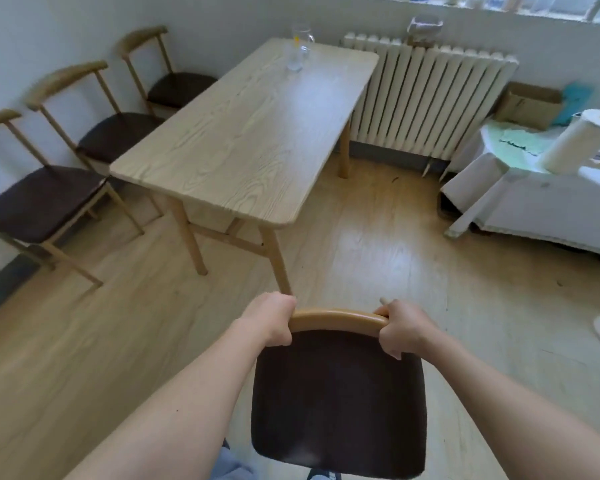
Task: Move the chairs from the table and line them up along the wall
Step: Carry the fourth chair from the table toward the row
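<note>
I hold a wooden chair (338,403) with a dark brown seat in front of me, its curved backrest turned away from me. My left hand (274,318) grips the left end of the backrest and my right hand (400,327) grips the right end. The light wooden table (243,133) stands beyond the chair, its near corner leg just past my left hand. Three matching chairs stand in a row along the left wall: the nearest chair (39,202), the middle chair (115,131) and the far chair (177,86).
A glass jug (300,46) stands at the table's far end. A white radiator (426,98) runs along the back wall. A low white-covered piece of furniture (534,202) with a paper roll (579,143) is at the right. Wooden floor lies between table and furniture.
</note>
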`<state>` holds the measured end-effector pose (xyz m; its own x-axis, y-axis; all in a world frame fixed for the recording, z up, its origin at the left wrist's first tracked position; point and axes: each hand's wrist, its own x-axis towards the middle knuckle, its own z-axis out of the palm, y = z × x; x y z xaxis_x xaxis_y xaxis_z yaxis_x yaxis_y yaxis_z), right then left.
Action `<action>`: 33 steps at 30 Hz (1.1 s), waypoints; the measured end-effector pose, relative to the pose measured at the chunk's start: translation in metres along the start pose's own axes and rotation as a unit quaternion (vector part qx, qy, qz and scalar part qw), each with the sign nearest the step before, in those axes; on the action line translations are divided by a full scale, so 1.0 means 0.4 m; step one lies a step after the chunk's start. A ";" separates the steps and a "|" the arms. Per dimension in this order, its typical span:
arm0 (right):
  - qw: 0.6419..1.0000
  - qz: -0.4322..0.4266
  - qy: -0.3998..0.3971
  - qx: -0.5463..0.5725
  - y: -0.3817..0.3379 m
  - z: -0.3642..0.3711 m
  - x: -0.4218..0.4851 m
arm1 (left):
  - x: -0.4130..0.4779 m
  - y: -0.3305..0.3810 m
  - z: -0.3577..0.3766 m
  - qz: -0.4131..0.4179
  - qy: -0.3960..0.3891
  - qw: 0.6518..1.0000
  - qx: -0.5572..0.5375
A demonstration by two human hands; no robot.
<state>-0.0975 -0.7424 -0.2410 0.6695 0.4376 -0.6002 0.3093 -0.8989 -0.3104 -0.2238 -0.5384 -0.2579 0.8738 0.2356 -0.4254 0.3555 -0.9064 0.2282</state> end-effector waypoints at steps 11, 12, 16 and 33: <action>0.986 -0.110 -0.053 -0.114 -0.479 0.233 -0.028 | -0.338 -0.437 0.054 -0.128 0.023 0.989 -0.075; 0.982 -0.123 -0.058 -0.130 -0.535 0.260 -0.033 | -0.374 -0.488 0.057 -0.141 0.027 0.986 -0.081; 0.966 -0.183 -0.056 -0.173 -0.768 0.362 -0.067 | -0.511 -0.697 0.071 -0.192 0.045 0.975 -0.098; 0.886 -0.379 -0.050 -0.263 -1.575 0.693 -0.031 | -0.854 -1.384 0.047 -0.361 0.126 0.911 -0.155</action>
<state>-0.4880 -0.1755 -0.2423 0.0806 0.8962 -0.4363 0.9337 -0.2211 -0.2815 -0.7254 -0.1238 -0.2552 0.4099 0.8392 -0.3575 0.9101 -0.3498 0.2223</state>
